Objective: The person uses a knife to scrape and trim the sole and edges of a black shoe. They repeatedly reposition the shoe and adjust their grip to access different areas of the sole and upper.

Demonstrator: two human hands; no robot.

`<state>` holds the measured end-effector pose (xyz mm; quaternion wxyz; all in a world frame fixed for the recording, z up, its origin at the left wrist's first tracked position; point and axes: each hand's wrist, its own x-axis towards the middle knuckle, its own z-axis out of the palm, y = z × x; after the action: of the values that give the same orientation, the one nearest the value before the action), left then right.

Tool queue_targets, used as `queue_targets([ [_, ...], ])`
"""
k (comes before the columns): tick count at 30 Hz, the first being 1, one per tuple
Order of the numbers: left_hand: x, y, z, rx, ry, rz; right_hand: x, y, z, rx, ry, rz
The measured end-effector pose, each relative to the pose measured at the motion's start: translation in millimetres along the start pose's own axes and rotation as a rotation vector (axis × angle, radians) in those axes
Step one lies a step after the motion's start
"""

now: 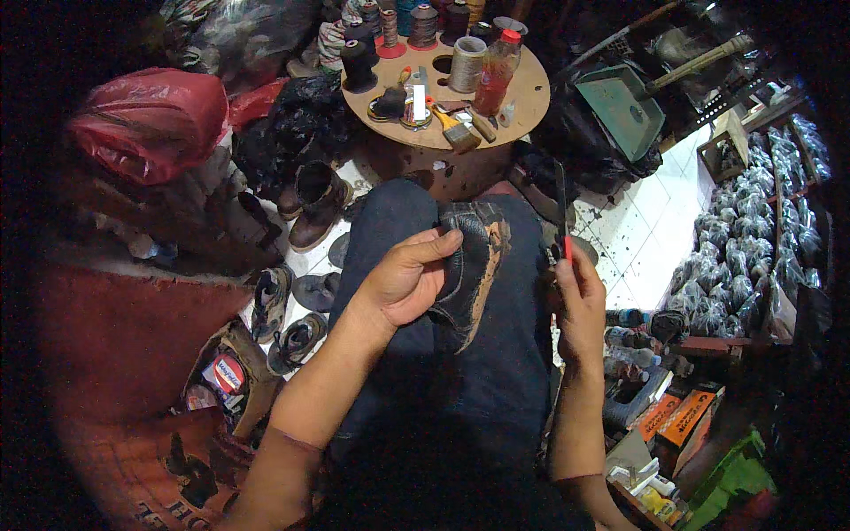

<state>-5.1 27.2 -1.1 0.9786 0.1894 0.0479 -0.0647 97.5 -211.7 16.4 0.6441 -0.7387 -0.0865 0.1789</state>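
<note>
Holding a black leather piece over the lap, the left hand is pinching its left edge. Its thumb is lying on top, and its other fingers are going behind. The piece is showing a rough tan edge on its right side, and it is hanging in front of dark blue jeans (I cannot tell if it is touching them). The right hand is wrapping its fingers around a thin tool with a red handle. The tool's long dark blade is pointing up, well apart from the leather.

Down on the right, orange boxes are lying side by side. Off to the left, an old pair of shoes is resting on the white floor, and a brown boot is standing a bit farther on. Past the knees, a round tabletop is carrying a flat brush, then a bottle with a red cap. Behind these, thread spools are standing near the far edge.
</note>
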Motion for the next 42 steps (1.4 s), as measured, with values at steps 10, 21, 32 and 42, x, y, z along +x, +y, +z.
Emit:
queue_targets([
  [10, -10.5, -5.3, 28.7, 0.195, 0.054, 0.173, 19.0, -41.9, 68.4, 0.179, -0.128, -0.098],
  [21, -19.4, -23.1, 38.2, 0.225, 0.088, 0.212, 11.3, -36.6, 54.5, 0.567, -0.235, 0.079],
  [32, -0.9, -34.9, 22.2, 0.139, 0.153, 0.214, 15.0, -21.2, 47.0, 0.259, -0.128, -0.041],
  [42, -2.9, -29.4, 16.1, -0.229, 0.166, 0.134, -0.9, -16.1, -2.2, 0.042, -0.021, 0.112],
])
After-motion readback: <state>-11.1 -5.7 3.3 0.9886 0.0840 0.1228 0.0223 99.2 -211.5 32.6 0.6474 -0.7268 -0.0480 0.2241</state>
